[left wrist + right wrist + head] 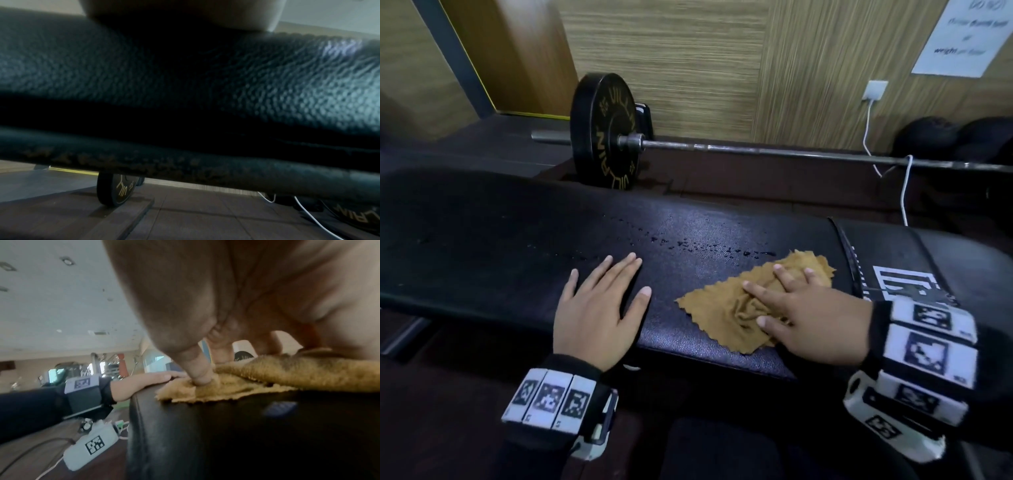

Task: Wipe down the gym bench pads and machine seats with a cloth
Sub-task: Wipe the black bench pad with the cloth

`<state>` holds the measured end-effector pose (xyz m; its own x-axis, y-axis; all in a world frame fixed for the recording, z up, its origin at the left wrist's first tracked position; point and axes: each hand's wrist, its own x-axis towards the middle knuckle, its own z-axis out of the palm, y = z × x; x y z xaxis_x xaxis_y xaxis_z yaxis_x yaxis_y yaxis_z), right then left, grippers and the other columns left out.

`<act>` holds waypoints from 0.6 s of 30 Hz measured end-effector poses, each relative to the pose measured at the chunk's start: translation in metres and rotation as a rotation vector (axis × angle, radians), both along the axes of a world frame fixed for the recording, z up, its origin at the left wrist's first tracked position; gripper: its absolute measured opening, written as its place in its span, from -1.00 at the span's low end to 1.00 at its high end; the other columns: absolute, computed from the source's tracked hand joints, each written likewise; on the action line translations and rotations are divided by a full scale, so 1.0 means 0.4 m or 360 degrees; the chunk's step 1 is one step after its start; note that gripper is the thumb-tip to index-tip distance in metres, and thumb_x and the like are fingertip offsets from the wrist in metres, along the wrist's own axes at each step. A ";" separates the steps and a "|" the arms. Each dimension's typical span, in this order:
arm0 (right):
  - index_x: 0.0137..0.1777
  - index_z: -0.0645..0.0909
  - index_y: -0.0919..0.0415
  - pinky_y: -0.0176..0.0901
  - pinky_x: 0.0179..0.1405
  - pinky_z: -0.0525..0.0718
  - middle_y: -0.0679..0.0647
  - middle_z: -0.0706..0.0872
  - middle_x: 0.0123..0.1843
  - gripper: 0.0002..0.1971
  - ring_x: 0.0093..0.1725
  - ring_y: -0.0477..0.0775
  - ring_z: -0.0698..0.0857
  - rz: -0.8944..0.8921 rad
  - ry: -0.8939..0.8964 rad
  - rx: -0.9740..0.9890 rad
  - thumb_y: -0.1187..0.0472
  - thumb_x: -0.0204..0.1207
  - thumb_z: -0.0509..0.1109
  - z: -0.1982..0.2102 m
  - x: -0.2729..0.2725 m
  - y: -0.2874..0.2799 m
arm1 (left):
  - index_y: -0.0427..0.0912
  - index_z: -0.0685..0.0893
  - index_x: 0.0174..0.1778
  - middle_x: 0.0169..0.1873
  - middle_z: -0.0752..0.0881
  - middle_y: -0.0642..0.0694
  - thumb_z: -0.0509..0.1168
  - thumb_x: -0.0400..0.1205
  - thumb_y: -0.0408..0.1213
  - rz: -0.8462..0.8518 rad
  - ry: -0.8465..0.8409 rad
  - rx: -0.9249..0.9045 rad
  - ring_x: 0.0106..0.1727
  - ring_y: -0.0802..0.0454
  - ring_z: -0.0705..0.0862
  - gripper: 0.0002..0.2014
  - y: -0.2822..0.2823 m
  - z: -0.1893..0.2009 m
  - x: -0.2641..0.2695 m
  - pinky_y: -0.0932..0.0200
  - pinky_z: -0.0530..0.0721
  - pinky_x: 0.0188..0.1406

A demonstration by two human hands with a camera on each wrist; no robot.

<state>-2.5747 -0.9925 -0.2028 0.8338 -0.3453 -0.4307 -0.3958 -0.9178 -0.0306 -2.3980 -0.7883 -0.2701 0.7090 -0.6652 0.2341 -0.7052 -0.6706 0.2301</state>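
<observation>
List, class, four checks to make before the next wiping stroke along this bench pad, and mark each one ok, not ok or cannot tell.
1. Cloth lies on the bench pad: ok.
2. Right hand presses the cloth with spread fingers: ok.
3. Left hand rests flat on the pad, apart from the cloth: ok.
4. Droplets beyond the cloth are wiped: not ok.
5. Cloth spread flat: not ok, bunched under the fingers.
6. Cloth damp enough: cannot tell.

We see dim, bluish light in the head view, with a soft sheen on the bench pad (688,219) toward one o'clock. Edges bow and smear at twelve. Our left wrist view is dark and unfocused; the right wrist view is blurred up close.
</observation>
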 end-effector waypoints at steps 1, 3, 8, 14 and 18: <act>0.62 -0.17 -0.26 0.21 0.61 -0.19 0.31 -0.10 0.67 -0.44 0.66 0.29 -0.15 0.0024 0.0013 -0.0044 -0.12 0.68 -0.02 -0.006 0.028 0.005 | 0.18 0.37 0.55 0.54 0.31 0.34 -0.22 0.61 0.25 -0.0002 0.0003 -0.0003 0.61 0.26 0.17 -0.37 -0.001 0.001 -0.001 -0.04 0.02 0.62; 0.61 -0.13 -0.29 0.32 0.58 -0.11 0.32 -0.03 0.67 -0.45 0.66 0.29 -0.07 0.0088 0.0032 -0.0130 -0.10 0.69 0.00 -0.018 0.105 0.004 | 0.17 0.39 0.54 0.53 0.33 0.33 -0.20 0.61 0.25 -0.0007 0.0004 -0.0009 0.61 0.24 0.20 -0.38 -0.002 0.004 -0.002 -0.05 0.05 0.62; 0.63 0.00 -0.18 0.03 0.47 0.26 0.05 0.41 0.55 -0.45 0.58 0.20 0.27 0.0387 -0.0030 -0.0159 -0.08 0.68 0.07 -0.029 0.355 -0.101 | 0.14 0.46 0.51 0.50 0.39 0.31 -0.12 0.61 0.23 -0.0020 0.0021 -0.0049 0.58 0.21 0.28 -0.41 -0.001 0.007 0.000 -0.08 0.14 0.60; 0.59 0.21 -0.14 -0.23 0.23 0.35 0.07 0.42 0.55 -0.49 0.47 0.11 0.44 0.0120 -0.0054 -0.0100 -0.08 0.65 0.16 0.002 0.396 -0.268 | 0.16 0.49 0.48 0.48 0.41 0.32 -0.07 0.61 0.23 -0.0009 0.0018 -0.0076 0.57 0.21 0.31 -0.43 -0.003 0.009 0.003 -0.09 0.19 0.59; 0.61 0.15 -0.19 -0.11 0.48 0.34 0.15 0.35 0.58 -0.48 0.53 0.18 0.38 0.0021 0.0107 -0.0265 -0.13 0.66 0.10 0.011 0.287 -0.291 | 0.16 0.52 0.44 0.46 0.45 0.33 -0.02 0.59 0.22 0.0020 0.0016 -0.0098 0.55 0.22 0.34 -0.46 -0.008 0.008 0.003 -0.10 0.21 0.57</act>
